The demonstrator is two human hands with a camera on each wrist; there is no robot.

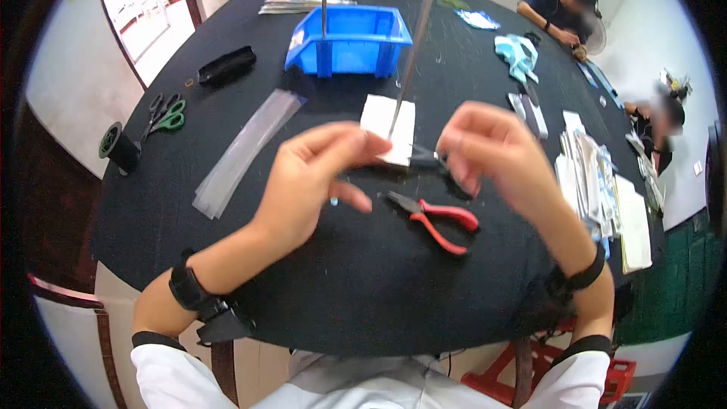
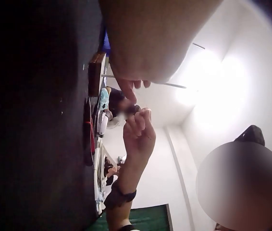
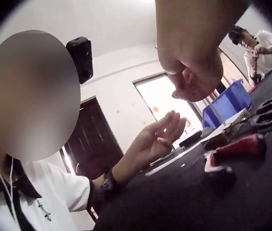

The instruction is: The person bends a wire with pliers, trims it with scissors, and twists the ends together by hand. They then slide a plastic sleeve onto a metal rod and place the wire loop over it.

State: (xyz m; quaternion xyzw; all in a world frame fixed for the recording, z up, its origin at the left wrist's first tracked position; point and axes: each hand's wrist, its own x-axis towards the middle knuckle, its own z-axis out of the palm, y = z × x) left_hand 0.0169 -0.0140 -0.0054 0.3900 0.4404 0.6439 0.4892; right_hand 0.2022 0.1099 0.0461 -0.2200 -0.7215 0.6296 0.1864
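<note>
In the head view, the left hand hovered above the table, in from the near edge, its thumb and forefinger drawn together and another finger hanging loose below. The right hand was raised opposite, fingers bent inward and somewhat blurred; whether either of them pinched some fine thing could not be told. Under the left fingertips lay a white-topped block, with a slanting metal rod meeting it. Black-handled scissors lay partly hidden beneath the right hand, and red-handled pliers rested between the block and the table's near edge. Clear strips lay toward the left edge, a spool and green-handled scissors closer to it. A blue bin stood toward the far edge, papers near the right one.

The left wrist view showed the right hand with its fingers curled and thumb against them, apart from the left.

In the right wrist view, the left hand's fingers were loosely bent, above the table; the pliers lay in front of the black-handled scissors.
</note>
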